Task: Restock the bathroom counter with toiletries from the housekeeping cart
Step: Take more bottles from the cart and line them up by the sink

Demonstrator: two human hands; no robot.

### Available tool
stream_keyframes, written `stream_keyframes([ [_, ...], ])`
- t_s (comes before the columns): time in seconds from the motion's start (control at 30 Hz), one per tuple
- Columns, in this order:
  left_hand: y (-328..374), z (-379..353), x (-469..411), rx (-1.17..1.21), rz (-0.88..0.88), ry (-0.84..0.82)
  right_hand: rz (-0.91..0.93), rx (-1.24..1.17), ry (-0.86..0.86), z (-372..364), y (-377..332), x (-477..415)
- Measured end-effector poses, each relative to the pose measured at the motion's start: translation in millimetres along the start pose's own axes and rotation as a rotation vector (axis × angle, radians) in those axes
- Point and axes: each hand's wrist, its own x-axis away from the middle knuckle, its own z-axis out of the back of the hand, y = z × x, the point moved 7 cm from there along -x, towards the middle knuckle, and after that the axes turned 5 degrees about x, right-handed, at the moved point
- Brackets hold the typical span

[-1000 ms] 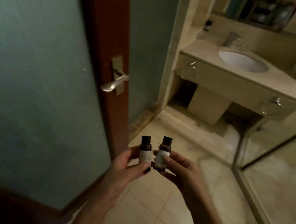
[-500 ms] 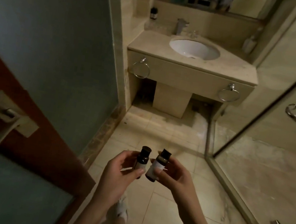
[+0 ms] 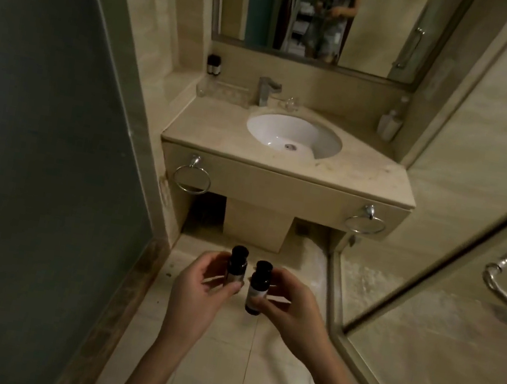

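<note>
The left hand [image 3: 196, 292] grips the left bottle [image 3: 236, 269], small and dark, standing up. The right hand [image 3: 291, 310] grips the right bottle [image 3: 256, 288], just beside it. Both are over the floor [image 3: 237, 348], well apart from the counter [image 3: 215, 132]. Farther back are the white sink [image 3: 294, 133], the tap [image 3: 266, 89] and a third dark bottle [image 3: 214, 64].

**Camera Position: Single Head View**

One wide-angle camera, worn on the head, faces forward and steeply downward. Left hand [image 3: 196, 295] and right hand [image 3: 293, 307] close at 6 o'clock. Vanity counter [image 3: 208, 131] farther off at 12 o'clock, mirror [image 3: 371, 28] above it; shower glass [image 3: 457, 323] at 3 o'clock.
</note>
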Motion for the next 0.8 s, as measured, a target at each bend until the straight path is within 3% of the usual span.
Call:
stream_keyframes([
  [0.37,-16,1,-186,-0.007,0.061,0.042,-0.018,-0.124,0.041,21,6,-192],
  [0.8,6,-20,-475,0.063,0.012,0.115,0.087,-0.219,-0.049,82,-16,-496],
])
